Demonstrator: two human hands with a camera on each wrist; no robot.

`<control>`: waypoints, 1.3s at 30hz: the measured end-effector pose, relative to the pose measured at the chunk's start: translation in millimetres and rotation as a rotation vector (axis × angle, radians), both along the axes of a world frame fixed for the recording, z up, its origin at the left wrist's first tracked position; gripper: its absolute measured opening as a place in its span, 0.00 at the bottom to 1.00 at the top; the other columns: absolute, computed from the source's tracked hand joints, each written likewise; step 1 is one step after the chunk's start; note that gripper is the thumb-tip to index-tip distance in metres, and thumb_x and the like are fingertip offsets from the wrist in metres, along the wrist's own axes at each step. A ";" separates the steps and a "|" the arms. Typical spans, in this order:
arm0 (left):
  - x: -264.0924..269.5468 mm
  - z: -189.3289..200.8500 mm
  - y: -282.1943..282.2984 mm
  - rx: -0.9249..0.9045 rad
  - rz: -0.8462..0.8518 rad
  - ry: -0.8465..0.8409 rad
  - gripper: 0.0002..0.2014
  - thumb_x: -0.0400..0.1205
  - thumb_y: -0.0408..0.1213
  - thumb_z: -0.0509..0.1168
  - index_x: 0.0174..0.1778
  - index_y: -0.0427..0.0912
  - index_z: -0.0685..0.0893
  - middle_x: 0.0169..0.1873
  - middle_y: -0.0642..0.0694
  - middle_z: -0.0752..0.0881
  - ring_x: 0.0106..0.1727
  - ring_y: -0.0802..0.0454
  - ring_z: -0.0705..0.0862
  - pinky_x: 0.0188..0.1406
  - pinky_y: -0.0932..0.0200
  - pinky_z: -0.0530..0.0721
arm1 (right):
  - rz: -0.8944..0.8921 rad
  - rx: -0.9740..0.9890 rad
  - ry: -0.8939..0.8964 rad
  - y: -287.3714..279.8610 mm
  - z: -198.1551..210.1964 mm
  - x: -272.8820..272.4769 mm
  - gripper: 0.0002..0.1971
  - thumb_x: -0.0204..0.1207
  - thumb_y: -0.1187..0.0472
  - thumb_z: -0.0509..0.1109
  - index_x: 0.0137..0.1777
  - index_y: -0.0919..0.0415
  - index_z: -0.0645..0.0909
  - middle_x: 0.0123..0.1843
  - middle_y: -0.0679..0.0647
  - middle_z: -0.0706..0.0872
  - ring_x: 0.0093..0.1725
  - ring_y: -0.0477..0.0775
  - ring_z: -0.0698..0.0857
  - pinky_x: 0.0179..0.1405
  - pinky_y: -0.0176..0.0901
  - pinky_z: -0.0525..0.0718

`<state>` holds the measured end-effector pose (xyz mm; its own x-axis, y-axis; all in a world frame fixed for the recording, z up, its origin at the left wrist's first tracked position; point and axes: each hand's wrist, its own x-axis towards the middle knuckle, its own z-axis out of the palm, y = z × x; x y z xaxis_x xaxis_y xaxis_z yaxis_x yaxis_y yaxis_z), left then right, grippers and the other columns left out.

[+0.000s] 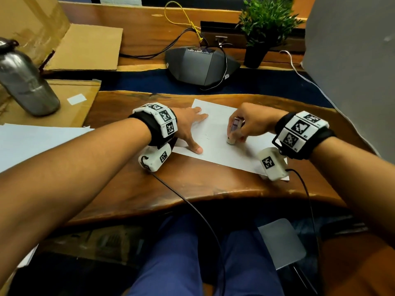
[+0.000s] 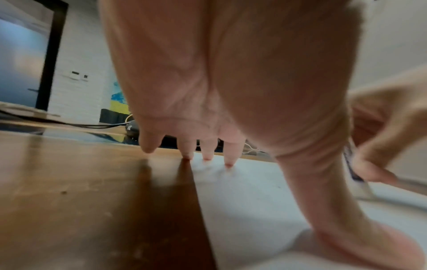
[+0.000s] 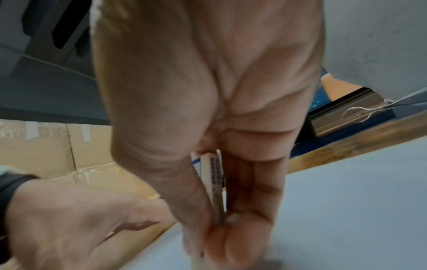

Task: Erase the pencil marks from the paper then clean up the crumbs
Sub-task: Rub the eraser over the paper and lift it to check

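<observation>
A white sheet of paper (image 1: 222, 146) lies on the wooden table (image 1: 192, 189). My left hand (image 1: 190, 127) lies flat on the sheet's left part, fingers spread and thumb pressing near the front edge; its fingertips (image 2: 227, 160) touch the paper (image 2: 265, 210). My right hand (image 1: 248, 124) pinches a white eraser (image 1: 232, 135) in a blue-printed sleeve, held upright with its tip on the paper. The eraser (image 3: 213, 182) sits between thumb and fingers in the right wrist view. Faint pencil marks (image 1: 207, 136) show between the hands.
A steel bottle (image 1: 23, 80) stands on cardboard (image 1: 64, 107) at the left, with more white sheets (image 1: 32, 142) in front of it. A conference phone (image 1: 198, 65) with cables and a potted plant (image 1: 265, 28) sit behind the paper. A grey panel (image 1: 352, 71) rises at the right.
</observation>
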<state>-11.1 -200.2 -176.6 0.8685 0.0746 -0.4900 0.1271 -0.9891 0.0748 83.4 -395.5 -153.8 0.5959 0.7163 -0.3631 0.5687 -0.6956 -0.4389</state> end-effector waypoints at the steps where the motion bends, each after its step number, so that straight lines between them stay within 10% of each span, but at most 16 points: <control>1: 1.0 -0.8 1.1 0.002 -0.011 0.014 0.63 0.66 0.68 0.74 0.87 0.57 0.39 0.86 0.53 0.37 0.87 0.47 0.43 0.83 0.41 0.48 | -0.026 0.062 -0.012 6.7 -0.5 4.8 0.08 0.72 0.62 0.83 0.48 0.61 0.90 0.42 0.56 0.94 0.40 0.51 0.93 0.45 0.44 0.91; 8: 7.2 -9.4 14.3 -0.018 -0.064 0.066 0.68 0.56 0.78 0.67 0.83 0.63 0.32 0.84 0.57 0.30 0.85 0.46 0.31 0.79 0.26 0.37 | -0.230 0.293 0.013 53.5 -18.9 17.6 0.09 0.67 0.63 0.85 0.45 0.66 0.91 0.38 0.57 0.94 0.34 0.50 0.92 0.36 0.41 0.90; 12: 8.5 -10.6 16.9 0.003 -0.089 0.069 0.64 0.62 0.77 0.69 0.84 0.63 0.35 0.84 0.55 0.28 0.85 0.45 0.31 0.79 0.23 0.39 | -0.052 0.253 0.166 52.6 -28.1 -4.2 0.09 0.67 0.64 0.86 0.44 0.65 0.92 0.34 0.54 0.92 0.30 0.47 0.89 0.30 0.36 0.85; 16: 9.3 -12.4 16.4 0.004 -0.090 0.068 0.67 0.57 0.79 0.67 0.83 0.63 0.32 0.84 0.57 0.29 0.85 0.46 0.31 0.79 0.24 0.40 | -0.161 0.339 0.177 51.3 -26.2 18.1 0.13 0.67 0.63 0.86 0.49 0.67 0.92 0.44 0.61 0.94 0.41 0.55 0.93 0.45 0.45 0.92; 23: 10.3 -11.7 16.2 0.043 -0.090 0.086 0.67 0.57 0.80 0.67 0.83 0.64 0.33 0.83 0.58 0.28 0.85 0.46 0.31 0.80 0.24 0.44 | -0.002 0.205 0.285 43.1 -24.1 -5.3 0.11 0.69 0.65 0.84 0.49 0.68 0.92 0.42 0.61 0.94 0.37 0.51 0.91 0.38 0.39 0.90; 28: 9.5 -7.3 13.1 0.074 -0.083 0.102 0.71 0.51 0.83 0.65 0.83 0.65 0.30 0.83 0.59 0.29 0.86 0.45 0.33 0.79 0.25 0.44 | -0.283 0.348 0.156 54.1 -17.2 32.5 0.13 0.65 0.63 0.87 0.47 0.67 0.92 0.42 0.60 0.94 0.44 0.58 0.94 0.49 0.49 0.93; 31: 10.8 -6.7 13.0 0.102 -0.094 0.113 0.71 0.48 0.84 0.63 0.83 0.65 0.32 0.83 0.59 0.29 0.86 0.45 0.33 0.79 0.24 0.44 | -0.148 0.276 0.215 45.7 -23.1 -2.5 0.11 0.69 0.65 0.84 0.49 0.68 0.91 0.42 0.60 0.94 0.43 0.57 0.94 0.39 0.42 0.91; 34: 10.1 -6.5 10.9 0.106 -0.095 0.106 0.70 0.50 0.83 0.63 0.83 0.64 0.33 0.84 0.58 0.29 0.86 0.44 0.34 0.78 0.23 0.43 | -0.068 0.246 0.292 40.3 -21.9 -14.9 0.10 0.68 0.66 0.85 0.47 0.69 0.91 0.43 0.64 0.94 0.41 0.56 0.93 0.48 0.48 0.93; 39: 8.9 -4.0 8.6 0.111 -0.085 0.115 0.71 0.50 0.83 0.63 0.82 0.64 0.30 0.84 0.58 0.29 0.86 0.43 0.34 0.78 0.22 0.43 | -0.343 0.361 0.201 54.3 -17.4 23.4 0.15 0.64 0.64 0.87 0.48 0.69 0.90 0.44 0.63 0.94 0.43 0.56 0.94 0.50 0.51 0.93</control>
<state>-2.2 -191.5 -180.6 0.8125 0.0619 -0.5797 0.0438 -0.9980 -0.0452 106.8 -341.1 -171.2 0.7621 0.5928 -0.2603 0.2155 -0.6114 -0.7614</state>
